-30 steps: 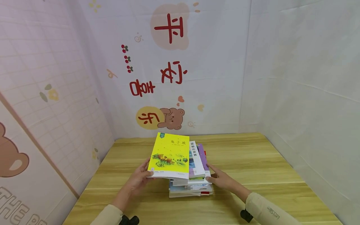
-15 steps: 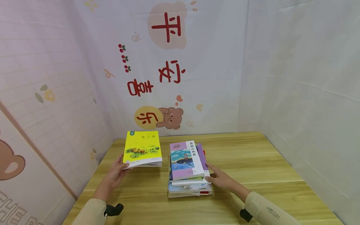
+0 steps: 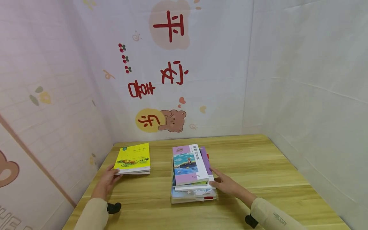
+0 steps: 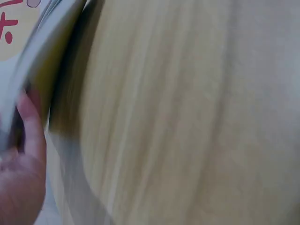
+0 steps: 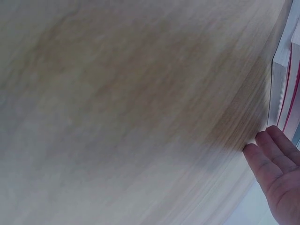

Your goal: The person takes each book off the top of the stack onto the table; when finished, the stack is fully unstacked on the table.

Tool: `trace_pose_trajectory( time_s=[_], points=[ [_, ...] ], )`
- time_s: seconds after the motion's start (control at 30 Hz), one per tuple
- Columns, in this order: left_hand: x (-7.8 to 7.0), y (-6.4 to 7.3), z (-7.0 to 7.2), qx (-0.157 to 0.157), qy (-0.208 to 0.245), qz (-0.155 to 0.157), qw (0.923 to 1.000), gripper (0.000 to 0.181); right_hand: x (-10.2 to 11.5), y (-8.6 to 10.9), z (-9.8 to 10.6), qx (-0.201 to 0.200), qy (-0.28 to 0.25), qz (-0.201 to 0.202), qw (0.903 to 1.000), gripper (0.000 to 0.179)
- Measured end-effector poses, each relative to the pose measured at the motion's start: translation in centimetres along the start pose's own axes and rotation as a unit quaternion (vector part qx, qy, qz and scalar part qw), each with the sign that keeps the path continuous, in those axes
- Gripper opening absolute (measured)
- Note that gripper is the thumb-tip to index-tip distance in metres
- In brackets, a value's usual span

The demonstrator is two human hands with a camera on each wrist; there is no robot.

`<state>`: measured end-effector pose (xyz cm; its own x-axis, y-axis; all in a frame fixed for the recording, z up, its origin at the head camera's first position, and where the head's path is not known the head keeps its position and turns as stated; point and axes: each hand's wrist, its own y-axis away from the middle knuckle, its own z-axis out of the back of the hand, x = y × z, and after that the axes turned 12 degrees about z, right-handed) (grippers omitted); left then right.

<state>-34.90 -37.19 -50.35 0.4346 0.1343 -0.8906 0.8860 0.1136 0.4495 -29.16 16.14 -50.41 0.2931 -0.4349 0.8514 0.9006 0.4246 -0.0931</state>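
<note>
A yellow book (image 3: 133,156) with an illustrated cover is at the left of the table, its lower left corner pinched by my left hand (image 3: 105,182). In the left wrist view a dark gap shows between the book (image 4: 40,61) and the wood. At the middle stands a pile of several books, topped by a purple-and-white book (image 3: 186,166) with a blue picture. My right hand (image 3: 228,182) touches the pile's right side. The right wrist view shows its fingers (image 5: 274,152) fairly straight against the page edges (image 5: 287,84).
The wooden table (image 3: 247,159) meets a white patterned cloth (image 3: 218,64) at the back. Similar cloth hangs at the left (image 3: 63,105) and right (image 3: 310,89). A purple book (image 3: 205,156) juts out from under the pile's top book.
My left hand has carried the yellow book off the pile to the left and lowered it, uncovering the purple-and-white book. My right hand has stayed at the pile's side.
</note>
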Motion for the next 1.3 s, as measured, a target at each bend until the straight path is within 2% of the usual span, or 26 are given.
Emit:
trace_pose_trajectory(
  time_s=[0.13,0.17,0.23,0.3,0.4,0.57,0.67,0.9,1.1,1.3],
  points=[
    [-0.6,-0.3,0.4,-0.049,0.021,-0.012,0.9985,0.070,0.0,0.0,0.0,0.001,0.000,0.005,1.0000,0.074],
    [-0.8,-0.2,0.5,-0.060,0.012,-0.016,0.9980,0.071,0.0,0.0,0.0,0.002,0.001,0.005,1.0000,0.074],
    [-1.2,-0.1,0.9,-0.075,-0.060,-0.024,0.9951,0.072,0.0,0.0,0.0,0.003,0.003,0.007,1.0000,0.073],
    [-1.5,0.1,1.1,-0.082,-0.132,-0.029,0.9875,0.074,0.0,0.0,0.0,0.004,0.003,0.009,0.9999,0.073],
    [-1.9,0.9,1.0,-0.095,-0.222,-0.047,0.9693,0.076,0.1,0.1,0.0,0.003,0.003,0.010,0.9999,0.073],
    [-1.8,1.2,-0.9,-0.099,-0.220,-0.067,0.9680,0.074,0.1,0.1,0.1,0.000,0.005,0.003,1.0000,0.073],
    [-1.7,1.3,-2.5,-0.089,-0.221,-0.075,0.9683,0.073,0.2,0.1,0.0,0.000,0.009,0.001,1.0000,0.073],
    [-1.8,2.5,-7.2,-0.043,-0.196,-0.096,0.9750,0.063,0.8,0.3,0.2,0.001,0.028,-0.010,0.9996,0.073],
    [-1.6,3.6,-10.8,0.004,-0.176,-0.107,0.9786,0.055,0.2,0.1,0.6,0.016,0.065,-0.014,0.9977,0.074],
    [-0.9,5.1,-14.3,0.040,-0.145,-0.102,0.9834,0.053,-0.2,-0.1,0.8,0.023,0.070,-0.012,0.9972,0.075]
  ],
)
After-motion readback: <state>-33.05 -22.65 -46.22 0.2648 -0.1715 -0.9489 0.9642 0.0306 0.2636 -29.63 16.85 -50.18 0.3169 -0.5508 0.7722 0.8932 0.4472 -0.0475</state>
